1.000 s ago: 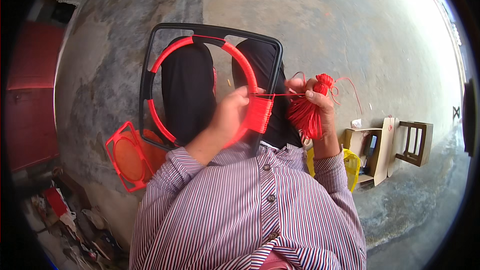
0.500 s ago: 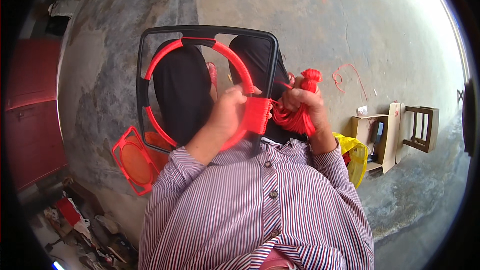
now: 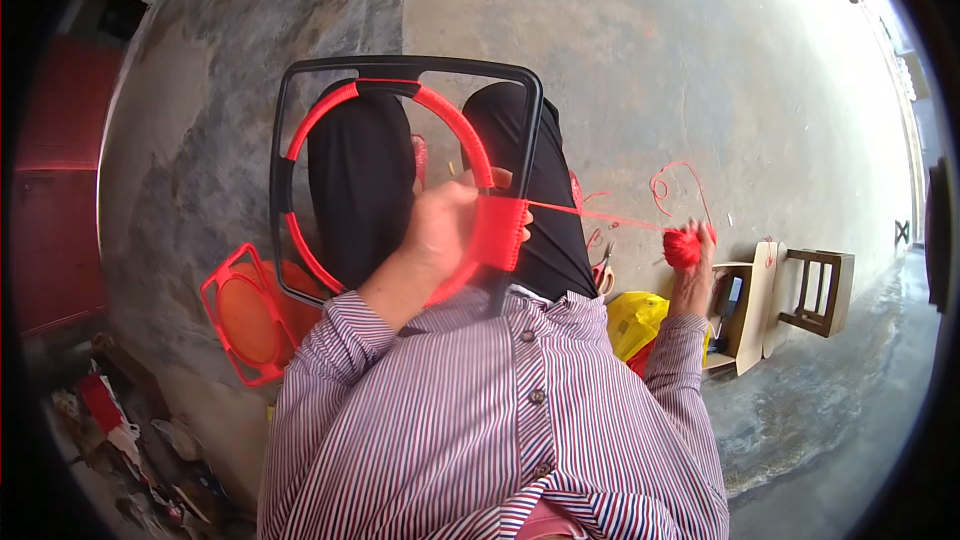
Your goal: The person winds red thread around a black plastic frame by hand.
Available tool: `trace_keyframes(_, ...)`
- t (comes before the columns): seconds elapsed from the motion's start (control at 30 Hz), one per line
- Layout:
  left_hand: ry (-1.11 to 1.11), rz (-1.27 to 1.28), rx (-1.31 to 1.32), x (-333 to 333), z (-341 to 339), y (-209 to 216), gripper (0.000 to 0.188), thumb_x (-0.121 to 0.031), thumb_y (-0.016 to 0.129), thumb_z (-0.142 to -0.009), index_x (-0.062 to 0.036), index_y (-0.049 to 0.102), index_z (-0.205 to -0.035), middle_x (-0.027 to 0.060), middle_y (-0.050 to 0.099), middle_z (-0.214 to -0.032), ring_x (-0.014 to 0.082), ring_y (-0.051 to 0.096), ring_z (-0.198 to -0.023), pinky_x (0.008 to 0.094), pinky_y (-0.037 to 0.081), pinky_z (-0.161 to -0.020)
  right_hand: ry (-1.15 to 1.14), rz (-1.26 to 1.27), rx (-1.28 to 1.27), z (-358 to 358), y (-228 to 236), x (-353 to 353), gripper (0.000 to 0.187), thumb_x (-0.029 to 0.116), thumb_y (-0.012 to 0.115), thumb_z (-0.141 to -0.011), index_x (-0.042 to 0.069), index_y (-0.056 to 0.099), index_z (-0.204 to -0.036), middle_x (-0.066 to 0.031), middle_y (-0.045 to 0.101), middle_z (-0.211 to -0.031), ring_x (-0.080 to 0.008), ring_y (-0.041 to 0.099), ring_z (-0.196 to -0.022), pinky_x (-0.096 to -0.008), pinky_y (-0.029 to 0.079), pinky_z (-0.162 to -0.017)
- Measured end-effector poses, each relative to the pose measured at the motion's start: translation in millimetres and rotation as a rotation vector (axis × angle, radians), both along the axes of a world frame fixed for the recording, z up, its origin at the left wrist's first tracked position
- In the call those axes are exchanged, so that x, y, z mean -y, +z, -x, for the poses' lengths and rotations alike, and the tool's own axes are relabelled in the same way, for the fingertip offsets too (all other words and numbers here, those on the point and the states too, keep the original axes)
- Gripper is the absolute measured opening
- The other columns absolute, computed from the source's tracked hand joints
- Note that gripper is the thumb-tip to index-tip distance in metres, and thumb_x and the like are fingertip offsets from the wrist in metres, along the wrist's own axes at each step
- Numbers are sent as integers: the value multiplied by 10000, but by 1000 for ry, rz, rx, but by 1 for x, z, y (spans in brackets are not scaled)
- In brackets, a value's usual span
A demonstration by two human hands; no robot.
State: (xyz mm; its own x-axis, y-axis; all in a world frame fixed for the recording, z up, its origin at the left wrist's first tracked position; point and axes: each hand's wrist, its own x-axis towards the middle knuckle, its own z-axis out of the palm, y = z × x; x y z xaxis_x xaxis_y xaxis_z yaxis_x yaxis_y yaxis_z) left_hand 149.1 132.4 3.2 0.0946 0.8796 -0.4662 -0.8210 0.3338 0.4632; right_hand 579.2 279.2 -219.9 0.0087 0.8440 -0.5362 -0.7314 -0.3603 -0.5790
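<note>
A black square frame (image 3: 532, 140) with a round inner ring rests over my lap. Red cord (image 3: 500, 233) is wrapped flat across its right side, and more red wrapping (image 3: 457, 120) covers parts of the ring. My left hand (image 3: 443, 230) is closed on the frame at the wrapped section, some fingers hidden behind it. Out to the right, my right hand (image 3: 696, 248) is closed around a bundle of red cord (image 3: 683, 248). A strand of the cord (image 3: 595, 214) runs taut between the wrapped section and that bundle.
A red frame with an orange round centre (image 3: 254, 318) stands at my left. On the right are scissors (image 3: 604, 273), a yellow bag (image 3: 638, 318), an open cardboard box (image 3: 742, 325) and a small wooden stool (image 3: 826, 292). Loose red cord (image 3: 672, 180) lies on the floor.
My right hand has moved away to the right with the cord bundle, and the strand is now stretched tight. My left hand still holds the frame, which has barely shifted.
</note>
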Motion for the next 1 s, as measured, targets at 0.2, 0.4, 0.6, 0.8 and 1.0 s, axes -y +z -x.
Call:
trace_keyframes(0.2,-18,83,-139,-3,-4,-9,432,-213,428,-809,24,517,-1159,240,635,-1007,339,652,-907,466,532,-832,116,-125,206,93,86,2,182,173,563,-903,114,516,-1068,-45,564,-719,-186,572,-643,-337,514,-590)
trace_keyframes(0.4,325,-205,-587,-5,-23,-5,485,-290,423,-877,-8,435,-1271,110,520,-1216,192,526,-1059,333,432,-906,658,-1381,1238,246,230,26,258,83,676,-741,102,634,-995,-57,630,-948,-209,642,-817,-339,517,-694)
trace_keyframes(0.6,243,-139,-752,-2,-17,-16,501,12,396,-733,-13,437,-1232,91,541,-1151,157,551,-966,287,448,-857,321,-1462,1397,272,226,27,497,217,785,-658,131,597,-1110,-62,611,-1123,-269,580,-1041,-365,476,-846)
trace_keyframes(0.8,299,-33,-443,-3,-10,-25,515,39,384,-697,-26,482,-1198,102,586,-1112,200,601,-972,340,506,-840,725,-1217,1018,247,189,33,435,144,770,-750,22,583,-1123,-115,610,-1091,-249,625,-931,-337,494,-832)
trace_keyframes(1.0,269,86,-207,4,-9,-40,620,84,374,-665,-22,501,-1263,89,608,-1123,216,617,-975,345,512,-856,655,-771,282,225,151,31,109,32,627,-833,14,658,-935,-29,646,-941,-129,607,-876,-264,477,-775)
